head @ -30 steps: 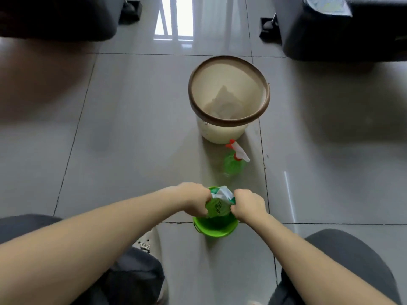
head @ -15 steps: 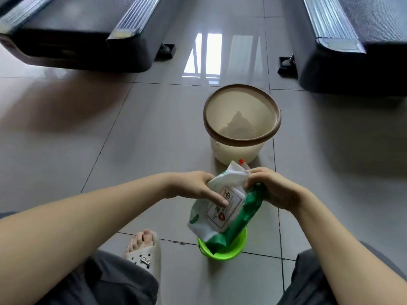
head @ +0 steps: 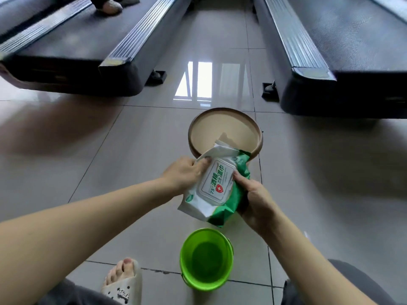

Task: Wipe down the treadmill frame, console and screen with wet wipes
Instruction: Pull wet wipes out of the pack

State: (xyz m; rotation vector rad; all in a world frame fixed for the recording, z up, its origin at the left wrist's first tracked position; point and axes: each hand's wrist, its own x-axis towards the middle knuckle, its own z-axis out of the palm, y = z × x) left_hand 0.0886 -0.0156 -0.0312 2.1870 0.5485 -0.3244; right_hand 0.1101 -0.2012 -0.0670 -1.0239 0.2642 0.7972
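A white and green pack of wet wipes (head: 217, 182) is held in the air over the tiled floor, its lid label facing me. My left hand (head: 184, 172) holds its left edge, with fingertips on the top corner of the lid. My right hand (head: 256, 200) grips the pack's green right side from below, thumb against the lid's edge. The lid looks closed. Two black treadmill decks lie ahead: the left treadmill (head: 72, 47) and the right treadmill (head: 343, 51).
A small green bucket (head: 206, 258) stands on the floor just below the pack. A beige bin with a brown rim (head: 224, 133) stands behind the pack. My sandalled foot (head: 123, 280) is at the bottom left. Someone's shoes (head: 110, 5) stand on the left treadmill.
Both hands have lifted the wipes pack out of the green bucket and turned its label up. The view has tilted upward, bringing the treadmill decks in.
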